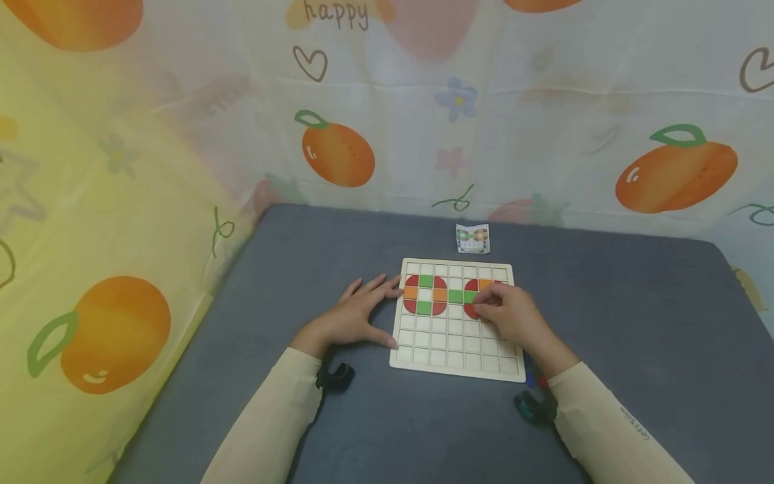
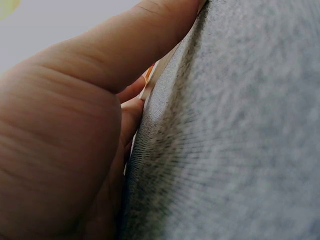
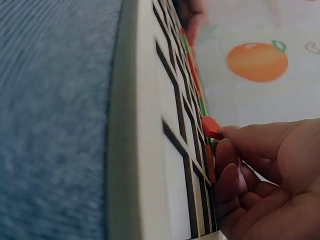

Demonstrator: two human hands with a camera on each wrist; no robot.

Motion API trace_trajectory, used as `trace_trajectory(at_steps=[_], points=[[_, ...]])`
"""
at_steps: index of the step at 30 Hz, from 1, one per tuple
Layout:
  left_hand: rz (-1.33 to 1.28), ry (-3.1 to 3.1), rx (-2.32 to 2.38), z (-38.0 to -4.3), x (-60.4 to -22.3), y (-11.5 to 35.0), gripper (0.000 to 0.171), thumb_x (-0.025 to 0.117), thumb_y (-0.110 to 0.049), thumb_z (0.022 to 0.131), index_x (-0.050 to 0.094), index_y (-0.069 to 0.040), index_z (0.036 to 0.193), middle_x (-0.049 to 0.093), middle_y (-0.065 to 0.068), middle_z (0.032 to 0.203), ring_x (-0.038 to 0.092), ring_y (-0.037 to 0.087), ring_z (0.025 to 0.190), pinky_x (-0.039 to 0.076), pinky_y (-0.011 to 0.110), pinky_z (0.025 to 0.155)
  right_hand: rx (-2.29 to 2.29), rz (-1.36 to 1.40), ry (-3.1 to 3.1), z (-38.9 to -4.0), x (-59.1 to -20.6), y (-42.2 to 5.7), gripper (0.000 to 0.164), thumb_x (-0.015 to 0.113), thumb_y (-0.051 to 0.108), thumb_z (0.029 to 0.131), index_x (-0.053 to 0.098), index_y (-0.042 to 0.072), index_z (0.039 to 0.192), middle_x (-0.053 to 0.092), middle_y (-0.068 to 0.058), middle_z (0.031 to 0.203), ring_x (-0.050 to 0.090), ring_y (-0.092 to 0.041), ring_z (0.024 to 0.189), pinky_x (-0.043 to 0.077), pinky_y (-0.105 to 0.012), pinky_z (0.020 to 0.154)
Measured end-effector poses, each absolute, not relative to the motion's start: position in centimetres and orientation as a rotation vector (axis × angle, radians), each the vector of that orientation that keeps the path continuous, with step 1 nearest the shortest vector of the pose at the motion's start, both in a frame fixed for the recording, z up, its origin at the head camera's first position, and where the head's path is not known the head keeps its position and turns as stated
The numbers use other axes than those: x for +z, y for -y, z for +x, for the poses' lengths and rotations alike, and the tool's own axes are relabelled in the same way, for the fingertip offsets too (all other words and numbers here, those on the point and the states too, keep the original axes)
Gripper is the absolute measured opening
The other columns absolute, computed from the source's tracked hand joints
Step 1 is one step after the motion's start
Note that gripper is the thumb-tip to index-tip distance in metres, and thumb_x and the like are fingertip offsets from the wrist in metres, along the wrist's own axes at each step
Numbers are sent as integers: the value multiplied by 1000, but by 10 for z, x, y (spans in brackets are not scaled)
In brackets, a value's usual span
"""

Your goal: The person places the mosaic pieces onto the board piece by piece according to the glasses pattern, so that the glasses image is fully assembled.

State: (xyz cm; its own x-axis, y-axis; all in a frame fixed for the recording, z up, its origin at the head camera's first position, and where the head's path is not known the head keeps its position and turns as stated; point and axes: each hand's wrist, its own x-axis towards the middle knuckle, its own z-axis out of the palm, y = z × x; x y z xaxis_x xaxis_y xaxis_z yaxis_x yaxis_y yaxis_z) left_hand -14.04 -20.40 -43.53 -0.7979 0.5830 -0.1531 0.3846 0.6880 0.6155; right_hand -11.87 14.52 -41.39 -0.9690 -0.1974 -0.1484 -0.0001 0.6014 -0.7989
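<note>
A pale wooden grid board (image 1: 431,356) lies on the grey table with red, green and orange tiles set in its upper rows. My left hand (image 1: 351,316) rests at the board's left edge, thumb and fingers spread, with fingertips touching the rim. Over the right part of the pattern, my right hand (image 1: 514,316) pinches a small red tile (image 3: 211,127) between thumb and finger, close to the board's surface. That hand hides some of the cells and tiles in the head view. An orange tile (image 1: 486,284) sits just above its fingertips.
Behind the board lies a small pattern card (image 1: 473,239) with a coloured design. Blue and red loose pieces (image 1: 532,378) are partly hidden under the right wrist. A fruit-print cloth (image 1: 387,87) hangs along the table's back and left sides.
</note>
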Motion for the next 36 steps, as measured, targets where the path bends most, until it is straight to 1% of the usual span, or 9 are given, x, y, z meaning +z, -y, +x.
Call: trace_trajectory(at_steps=[3,7,9,15,19,25,30,36], points=[[760,-2564,828,-140,-435,204,111,95,-63,77,44,-27,169,18,-11,179,4,15,165,-8,49,128,-1291,-164,-2630,-119,-415,-144,8,78,12,103,78,6,108,71,-5,97,63,-23,84,52,-39,75],[755,-2569,825,-140,-435,205,111,95,-63,77,45,-27,169,19,-12,179,4,14,165,-8,49,128,-1275,-211,-2677,-120,-418,-143,14,81,14,100,77,5,110,67,-8,104,61,-23,85,51,-40,75],[755,-2570,822,-140,-436,205,111,95,-63,77,44,-27,169,19,-12,179,4,13,165,-8,49,128,-1263,-240,-2696,-119,-419,-142,15,83,13,99,78,5,110,67,-7,105,62,-23,84,52,-41,76],[749,-2570,813,-141,-439,206,111,95,-63,77,45,-27,169,18,-13,179,3,12,164,-8,49,128,-1207,-332,-2720,-115,-420,-139,11,81,8,98,78,8,109,70,-3,104,66,-22,89,54,-45,82],[757,-2573,811,-141,-441,206,111,94,-64,77,44,-27,169,17,-13,179,3,14,165,-8,50,128,-1171,-374,-2736,-115,-419,-138,11,82,7,98,78,8,109,69,-4,107,64,-24,92,53,-47,85],[772,-2572,812,-142,-440,206,112,94,-64,78,42,-27,170,17,-13,179,4,15,165,-8,50,128,-1094,-418,-2767,-116,-414,-145,20,85,12,97,79,7,116,69,-6,114,64,-28,98,55,-51,88],[784,-2571,822,-141,-438,205,112,95,-62,78,43,-26,170,18,-11,179,4,16,165,-8,52,128,-1048,-481,-2754,-116,-412,-152,21,83,8,97,79,6,117,69,-3,110,62,-26,97,54,-49,88],[772,-2574,820,-140,-437,205,110,95,-62,78,44,-26,169,19,-11,179,4,15,165,-7,52,128,-1056,-543,-2744,-118,-414,-152,16,82,8,99,78,6,114,71,-1,106,66,-22,94,57,-48,87]])
